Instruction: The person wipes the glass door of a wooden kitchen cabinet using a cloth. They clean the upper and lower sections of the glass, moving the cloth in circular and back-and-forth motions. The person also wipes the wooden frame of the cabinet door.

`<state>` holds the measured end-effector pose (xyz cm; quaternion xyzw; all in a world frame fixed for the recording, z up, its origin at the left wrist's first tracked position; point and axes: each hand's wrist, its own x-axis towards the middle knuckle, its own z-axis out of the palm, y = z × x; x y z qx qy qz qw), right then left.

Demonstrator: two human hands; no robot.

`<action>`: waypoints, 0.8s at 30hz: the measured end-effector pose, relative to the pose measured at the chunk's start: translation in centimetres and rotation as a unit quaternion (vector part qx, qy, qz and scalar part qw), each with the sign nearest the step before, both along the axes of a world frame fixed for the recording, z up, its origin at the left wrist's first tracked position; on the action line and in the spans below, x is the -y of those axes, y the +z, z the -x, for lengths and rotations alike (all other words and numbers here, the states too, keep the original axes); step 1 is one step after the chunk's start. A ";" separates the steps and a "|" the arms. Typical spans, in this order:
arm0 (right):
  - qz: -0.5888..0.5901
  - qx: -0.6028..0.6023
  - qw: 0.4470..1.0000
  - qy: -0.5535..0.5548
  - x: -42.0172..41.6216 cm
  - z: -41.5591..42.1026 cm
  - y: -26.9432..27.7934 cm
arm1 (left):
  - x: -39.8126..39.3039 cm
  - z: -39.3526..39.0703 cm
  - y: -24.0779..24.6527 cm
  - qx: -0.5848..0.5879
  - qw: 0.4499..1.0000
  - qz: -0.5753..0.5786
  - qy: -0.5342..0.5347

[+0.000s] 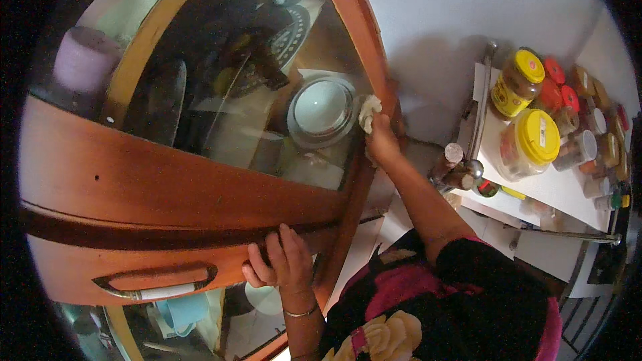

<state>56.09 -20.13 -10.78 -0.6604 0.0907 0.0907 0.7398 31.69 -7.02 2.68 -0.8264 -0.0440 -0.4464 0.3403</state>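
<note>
A wooden cabinet (200,185) with glass panes stands before me. My right hand (383,143) is closed on a crumpled pale cloth (370,113), held at the wooden frame along the right side of the upper glass pane (316,165). Lower down, my left hand (281,260) rests with bent, spread fingers on the cabinet's wooden ledge, to the right of a drawer handle (170,290); it holds nothing that I can see. Behind the upper glass lie stacked white bowls (323,105). The part of the cloth under my right fingers is hidden.
At the right, a metal-railed shelf (491,158) bears a jar with a yellow lid (519,80), a clear plastic tub (529,145) and several smaller jars. A lilac container (85,60) stands at the upper left. A light blue mug (185,311) shows behind the lower glass.
</note>
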 end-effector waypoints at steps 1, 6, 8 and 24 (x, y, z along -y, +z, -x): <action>0.040 0.049 0.998 0.003 -0.1 0.1 0.3 | -0.1 0.1 -0.1 0.002 1.000 -0.002 0.002; 0.214 0.375 0.898 -0.081 -0.5 -1.3 5.7 | -0.1 0.4 -0.3 -0.009 1.000 -0.001 0.010; 0.212 0.419 0.877 -0.096 0.2 -2.0 8.7 | 0.0 0.5 -0.3 -0.007 1.000 -0.006 0.013; 0.332 0.185 0.925 0.000 1.6 -1.6 0.8 | 0.1 -0.2 0.0 0.013 1.000 -0.007 -0.026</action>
